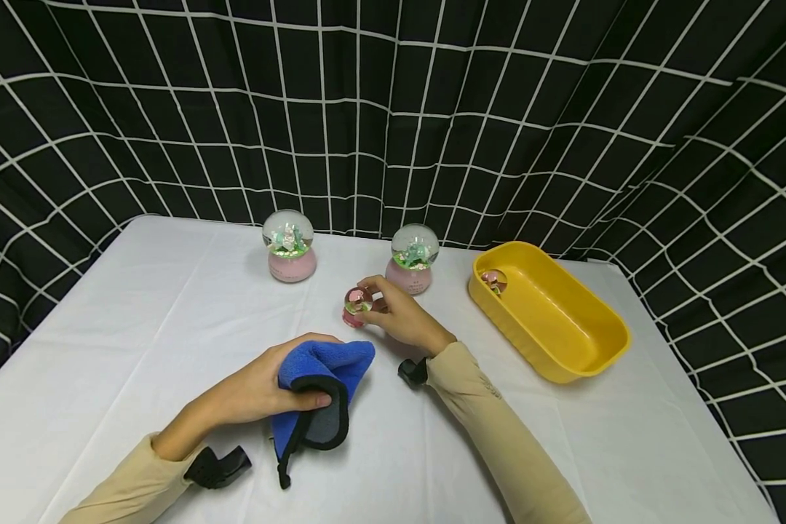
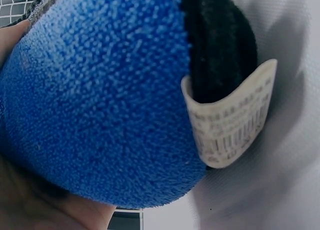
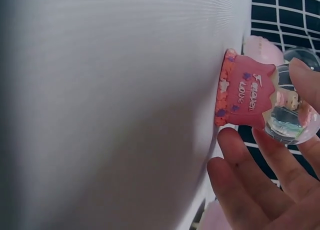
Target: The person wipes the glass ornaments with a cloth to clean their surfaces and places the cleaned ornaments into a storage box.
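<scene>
My left hand (image 1: pixel 255 386) grips a bunched blue cloth (image 1: pixel 327 360) with black edging and a grey underside, its thumb over the fold. In the left wrist view, a white printed label (image 2: pixel 230 120) sticks out from the cloth's (image 2: pixel 100 100) dark edge. My right hand (image 1: pixel 399 313) holds a small snow globe (image 1: pixel 356 306) between thumb and fingers. Seen from the right wrist, this globe (image 3: pixel 245 92) has a pink base with raised lettering and flowers, standing at the white tabletop. Thumb and fingers of the right hand (image 3: pixel 280 190) lie on either side of its clear ball.
Two larger snow globes with pink bases stand towards the back, one on the left (image 1: pixel 290 247) and one (image 1: pixel 413 260) just behind my right hand. On the right is a yellow basin (image 1: pixel 550 364); another small globe (image 1: pixel 494 281) lies in its left end. A black grid curtain (image 1: pixel 354 94) hangs behind the table.
</scene>
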Demonstrator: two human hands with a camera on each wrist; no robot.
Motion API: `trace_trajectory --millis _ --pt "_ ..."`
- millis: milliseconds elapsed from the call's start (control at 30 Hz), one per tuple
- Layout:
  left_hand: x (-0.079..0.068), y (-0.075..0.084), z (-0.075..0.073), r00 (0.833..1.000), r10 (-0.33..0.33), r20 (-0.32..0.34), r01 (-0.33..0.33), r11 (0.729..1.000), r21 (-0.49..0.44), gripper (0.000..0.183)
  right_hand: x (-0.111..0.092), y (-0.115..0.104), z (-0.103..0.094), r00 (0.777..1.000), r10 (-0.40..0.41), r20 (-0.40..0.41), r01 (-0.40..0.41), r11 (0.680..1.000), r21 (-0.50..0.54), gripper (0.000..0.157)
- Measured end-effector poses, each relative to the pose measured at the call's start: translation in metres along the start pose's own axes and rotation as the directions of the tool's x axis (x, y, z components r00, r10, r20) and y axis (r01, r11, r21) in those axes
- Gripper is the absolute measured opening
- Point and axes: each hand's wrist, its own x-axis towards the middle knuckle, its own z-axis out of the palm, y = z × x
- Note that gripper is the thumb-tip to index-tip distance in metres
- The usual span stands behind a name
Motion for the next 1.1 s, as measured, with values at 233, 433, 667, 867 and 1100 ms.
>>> trace_trajectory --millis 233,433,667,867,1100 --pt "0.0 0.002 0.001 1.0 -0.014 0.003 0.014 1.0 -0.012 0.061 -0.015 0.005 -0.004 0.999 -0.05 -0.009 0.05 0.999 -0.022 0.046" --pt "0.0 0.001 0.001 1.0 -0.008 0.007 0.008 1.0 -0.019 0.06 -0.03 0.004 -0.009 1.0 -0.011 0.013 0.012 0.999 -0.029 0.045" --pt "0.0 0.0 0.0 1.0 -0.007 0.011 0.007 1.0 -0.013 0.061 -0.045 -0.001 -0.017 0.997 0.034 0.062 -0.033 0.999 -0.026 0.046" --pt "0.001 0.001 -0.002 0.998 -0.021 0.052 0.022 0.999 -0.025 0.066 -0.047 0.0 -0.017 0.998 0.022 0.059 -0.02 0.999 -0.029 0.056" --pt "-0.001 0.003 -0.003 0.998 -0.041 0.055 0.04 0.999 0.014 0.069 -0.045 0.003 -0.009 1.0 -0.013 -0.005 0.012 0.994 -0.104 0.045"
